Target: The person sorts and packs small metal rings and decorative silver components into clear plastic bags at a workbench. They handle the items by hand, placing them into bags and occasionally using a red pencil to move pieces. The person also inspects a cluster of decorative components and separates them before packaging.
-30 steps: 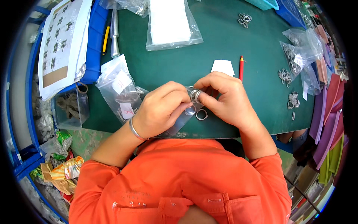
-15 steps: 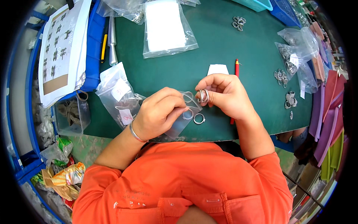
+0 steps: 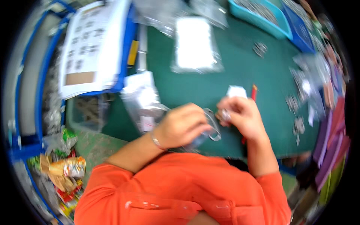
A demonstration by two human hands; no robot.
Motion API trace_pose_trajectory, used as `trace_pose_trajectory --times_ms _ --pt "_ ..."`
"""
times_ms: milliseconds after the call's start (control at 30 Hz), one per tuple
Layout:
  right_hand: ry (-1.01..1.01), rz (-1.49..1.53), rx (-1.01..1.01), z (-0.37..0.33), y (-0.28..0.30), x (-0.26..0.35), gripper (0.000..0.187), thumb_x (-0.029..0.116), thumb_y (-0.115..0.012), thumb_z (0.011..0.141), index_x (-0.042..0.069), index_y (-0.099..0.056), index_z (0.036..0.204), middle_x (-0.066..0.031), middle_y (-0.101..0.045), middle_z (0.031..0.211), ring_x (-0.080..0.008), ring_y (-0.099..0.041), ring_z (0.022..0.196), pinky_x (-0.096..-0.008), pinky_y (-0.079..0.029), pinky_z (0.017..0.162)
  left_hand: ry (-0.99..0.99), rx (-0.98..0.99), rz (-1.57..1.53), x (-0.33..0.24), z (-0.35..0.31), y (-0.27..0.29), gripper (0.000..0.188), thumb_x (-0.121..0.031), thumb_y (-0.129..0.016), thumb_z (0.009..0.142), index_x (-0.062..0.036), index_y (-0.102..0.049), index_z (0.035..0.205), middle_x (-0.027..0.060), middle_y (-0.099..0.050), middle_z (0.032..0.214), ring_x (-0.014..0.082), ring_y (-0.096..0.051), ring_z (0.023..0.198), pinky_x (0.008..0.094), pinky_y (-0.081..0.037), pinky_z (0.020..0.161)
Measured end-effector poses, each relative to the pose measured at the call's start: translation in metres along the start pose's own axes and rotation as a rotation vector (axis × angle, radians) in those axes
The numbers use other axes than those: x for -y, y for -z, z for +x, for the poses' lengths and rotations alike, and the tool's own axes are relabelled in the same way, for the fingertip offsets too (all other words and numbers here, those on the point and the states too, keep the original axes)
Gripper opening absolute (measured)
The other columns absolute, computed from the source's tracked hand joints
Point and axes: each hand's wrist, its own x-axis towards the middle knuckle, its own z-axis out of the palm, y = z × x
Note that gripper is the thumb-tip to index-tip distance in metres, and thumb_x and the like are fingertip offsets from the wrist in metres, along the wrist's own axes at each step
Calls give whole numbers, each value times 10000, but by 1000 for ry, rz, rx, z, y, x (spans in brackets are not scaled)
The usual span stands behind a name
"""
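Note:
The whole picture is smeared by motion. My left hand [image 3: 183, 125] is closed, pinching a small see-through plastic bag [image 3: 197, 143] near the table's front edge. Pale ring outlines [image 3: 210, 119] show just right of its fingertips; whether they lie in the bag or beside it is blurred. My right hand [image 3: 243, 114] is curled, with several silver finger rings [image 3: 225, 115] held at its thumb and fingertips. A small gap separates the two hands. Beyond the right hand lies a white paper piece [image 3: 237, 91], with a red pencil [image 3: 254, 92] partly under that hand.
Labelled plastic bags [image 3: 140, 99] lie left of my hands. Farther off are a bag with a white sheet [image 3: 194, 45] and a turquoise basket [image 3: 258, 17] of metal pieces. Small ring piles [image 3: 260, 48] dot the green table [image 3: 236, 67]. Papers [image 3: 90, 48] rest over a blue bin at left.
The view has shifted, so everything sits lower and mostly farther right, and it is now blurred. Both hands keep nearly the same pose and stay close together.

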Motion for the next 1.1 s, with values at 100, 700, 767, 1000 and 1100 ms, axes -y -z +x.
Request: trace_pose_trajectory --times_ms 100,700,767,1000,1100 --pt "67 -265 -113 -11 -3 -4 95 -53 -652 794 -33 -667 886 -71 -684 854 -132 -638 742 -265 -526 661 -78 10 -38 7 1 -7 263 -183 -817 757 -29 -632 864 116 -619 864 281 -627 779 339 -524 671" --pt "262 -441 41 -19 -9 -13 104 -28 -674 879 -12 -635 974 -63 -648 984 -132 -610 887 -261 -504 791 -8 25 -202 4 -14 -20 194 -133 -714 843 -24 -570 911 114 -565 890 309 -582 746 379 -470 642" --pt "236 -479 31 -18 -5 -19 104 9 -699 876 -1 -638 960 -42 -665 903 -102 -608 806 -251 -519 736 6 66 -254 2 -14 -19 208 -135 -724 828 -28 -575 925 109 -563 889 310 -584 759 383 -475 646" --pt "329 -526 -145 -15 -8 -21 136 -80 -674 772 -12 -586 849 -41 -633 773 -87 -600 709 -234 -496 645 -230 45 28 5 -11 -13 255 -117 -736 783 -39 -578 967 103 -559 937 306 -587 833 376 -488 683" --pt "268 -453 -123 -14 -3 -25 137 -95 -648 780 -13 -578 865 -45 -634 786 -89 -598 717 -229 -491 656 -228 60 15 5 -13 -12 352 -131 -746 776 -38 -564 1062 140 -543 1045 334 -569 920 406 -475 779"
